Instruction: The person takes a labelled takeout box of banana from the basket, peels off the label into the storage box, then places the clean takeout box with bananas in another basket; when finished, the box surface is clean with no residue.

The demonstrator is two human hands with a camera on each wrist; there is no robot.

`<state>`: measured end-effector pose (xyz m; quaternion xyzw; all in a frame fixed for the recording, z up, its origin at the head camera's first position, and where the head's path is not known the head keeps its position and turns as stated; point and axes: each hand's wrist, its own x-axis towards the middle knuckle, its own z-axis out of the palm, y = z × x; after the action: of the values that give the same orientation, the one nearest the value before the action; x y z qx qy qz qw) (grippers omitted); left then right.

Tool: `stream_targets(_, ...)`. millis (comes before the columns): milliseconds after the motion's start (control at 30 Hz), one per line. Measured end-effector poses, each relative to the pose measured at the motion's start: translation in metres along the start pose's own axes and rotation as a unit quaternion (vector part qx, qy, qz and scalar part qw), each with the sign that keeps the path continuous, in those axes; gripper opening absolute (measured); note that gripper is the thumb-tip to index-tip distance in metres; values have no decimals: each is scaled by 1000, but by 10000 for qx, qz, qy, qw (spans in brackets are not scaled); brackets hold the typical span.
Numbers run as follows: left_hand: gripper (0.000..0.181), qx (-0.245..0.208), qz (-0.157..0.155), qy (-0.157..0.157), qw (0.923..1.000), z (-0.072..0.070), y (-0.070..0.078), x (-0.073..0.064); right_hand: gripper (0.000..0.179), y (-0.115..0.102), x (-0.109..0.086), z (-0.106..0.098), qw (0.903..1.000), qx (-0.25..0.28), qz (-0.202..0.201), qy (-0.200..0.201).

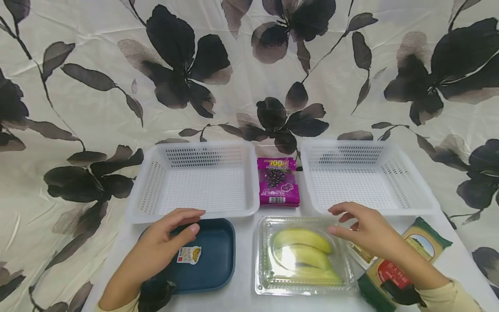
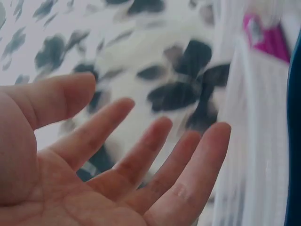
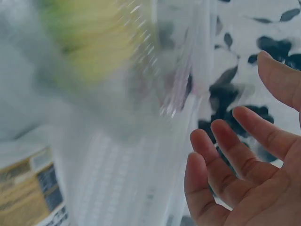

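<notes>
My left hand [image 1: 165, 242] hovers over a dark blue tray [image 1: 212, 264], its fingers loosely bent and nothing held. In that tray lies a small white packet [image 1: 189, 255] with a banana picture. The right hand [image 1: 366, 229] hangs above the right edge of a clear plastic box [image 1: 269, 277] of bananas [image 1: 302, 255], also holding nothing. Below the right forearm lies a green and tan bag [image 1: 422, 242] with a red label, partly hidden by the arm. Another packet [image 1: 362, 255] shows only in part beneath the right hand. Both palms appear bare in the wrist views.
Two white perforated baskets, the left one [image 1: 195, 214] and the right one [image 1: 374, 210], stand at the back of the white table. Between them is a purple candy bag [image 1: 278, 182] with a grape picture. A flower-print cloth [image 1: 234, 60] hangs behind.
</notes>
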<state>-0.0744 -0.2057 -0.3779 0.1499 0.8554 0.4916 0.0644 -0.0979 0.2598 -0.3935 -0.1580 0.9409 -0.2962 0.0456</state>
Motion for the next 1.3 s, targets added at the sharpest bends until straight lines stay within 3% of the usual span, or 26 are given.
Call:
stream_targets(300,35,479,-73,-565,9972,60,14,40,47,30,-16,-5,9983,150,564,-72)
stream_targets(433,37,528,70,-801,9954,82,15,48,49,38,-18,-5,9976,229,617,-222)
stream_targets(600,40,845,265,-776,9930,103,18,53,47,45,-19,0,9964,435,546,-471)
stream_targets(800,45,1078,363,-841,9899,116,16,54,46,52,-20,10,9938,858,333,-627)
stream_targets(1067,56,1466,276,-1024,9835,127,11,52,55,56,-23,9,9871,1101,633,-977)
stream_targets(1167,58,1391,229,-1116,9837,129,10,52,58,58,-24,10,9782,1573,661,-1183)
stream_targets(1300,59,1261,235,-1151,9850,130,10,51,62,60,-24,12,9576,2342,806,-1473)
